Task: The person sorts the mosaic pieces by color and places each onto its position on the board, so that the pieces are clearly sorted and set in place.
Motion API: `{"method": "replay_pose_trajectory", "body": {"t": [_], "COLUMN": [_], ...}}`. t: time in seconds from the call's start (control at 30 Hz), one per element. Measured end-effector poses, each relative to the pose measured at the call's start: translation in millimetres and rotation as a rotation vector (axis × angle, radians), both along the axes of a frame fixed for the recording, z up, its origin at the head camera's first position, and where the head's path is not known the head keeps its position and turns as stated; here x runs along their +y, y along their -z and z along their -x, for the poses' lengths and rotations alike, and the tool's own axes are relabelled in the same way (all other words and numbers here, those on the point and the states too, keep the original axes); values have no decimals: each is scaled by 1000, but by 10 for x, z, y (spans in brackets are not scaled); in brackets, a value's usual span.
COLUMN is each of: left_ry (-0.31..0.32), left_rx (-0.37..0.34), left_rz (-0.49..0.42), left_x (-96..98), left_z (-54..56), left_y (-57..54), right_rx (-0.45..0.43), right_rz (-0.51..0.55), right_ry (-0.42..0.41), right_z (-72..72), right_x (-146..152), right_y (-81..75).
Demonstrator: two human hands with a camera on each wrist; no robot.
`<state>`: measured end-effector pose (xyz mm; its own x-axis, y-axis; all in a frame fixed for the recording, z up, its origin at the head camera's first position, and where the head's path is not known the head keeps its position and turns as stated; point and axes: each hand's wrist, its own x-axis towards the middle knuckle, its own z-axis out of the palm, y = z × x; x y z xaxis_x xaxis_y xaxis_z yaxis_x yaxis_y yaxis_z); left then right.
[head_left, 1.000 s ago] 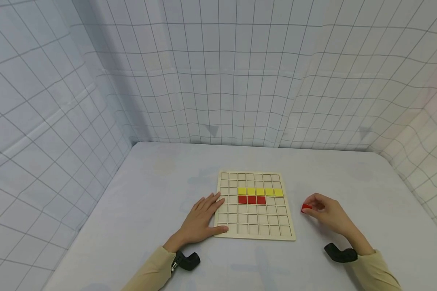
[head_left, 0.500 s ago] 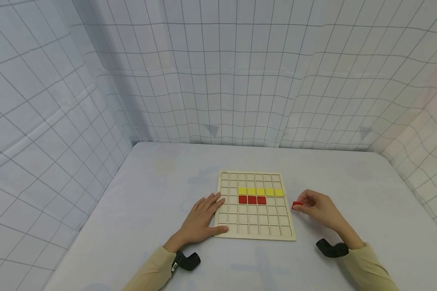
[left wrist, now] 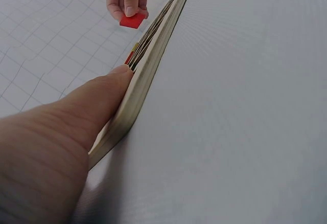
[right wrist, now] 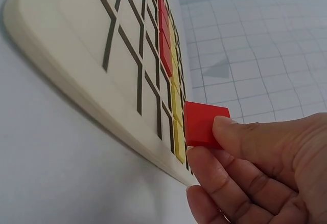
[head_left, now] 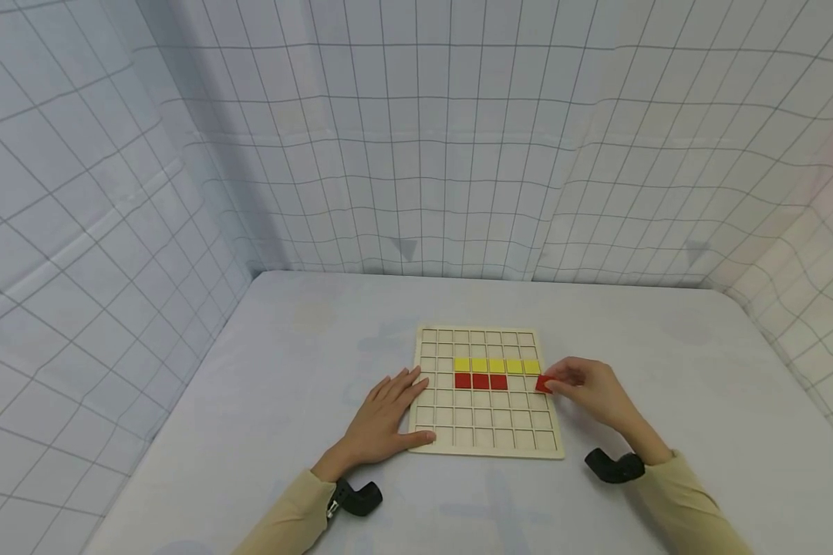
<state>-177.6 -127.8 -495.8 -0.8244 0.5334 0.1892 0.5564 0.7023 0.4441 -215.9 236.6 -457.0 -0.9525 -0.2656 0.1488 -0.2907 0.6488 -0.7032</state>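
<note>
A cream grid board (head_left: 482,439) with square recesses lies flat on the table. Across one of its rows runs a line of several yellow tiles (head_left: 496,365), and just nearer sit three red tiles (head_left: 480,381) side by side. My right hand (head_left: 590,388) pinches a loose red tile (right wrist: 204,124) between thumb and fingers, over the board's right edge. In the left wrist view that tile appears raised above the board. My left hand (head_left: 382,424) rests on the board's left edge with fingers spread, its thumb on the near left corner.
The table (head_left: 284,370) has a pale cover and extends on all sides of the board. Gridded white curtains (head_left: 423,154) hang behind and at both sides. Black wrist devices (head_left: 614,466) are strapped to both arms.
My right hand has carried the red tile leftward and slightly away from me, from the bare table to the board's right edge. The left hand and the placed tiles have stayed still.
</note>
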Motion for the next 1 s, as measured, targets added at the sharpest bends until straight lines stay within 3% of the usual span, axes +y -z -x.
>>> {"method": "replay_pose_trajectory", "body": {"t": [1.0], "left_ry": [4], "left_rx": [18], "left_rz": [1], "left_x": [-2], "left_z": [2], "left_y": [2], "right_rx": [-31], "right_rz": [-1], "right_ry": [-30], "right_z": [123], "right_x": [-334], "right_y": [-21]}}
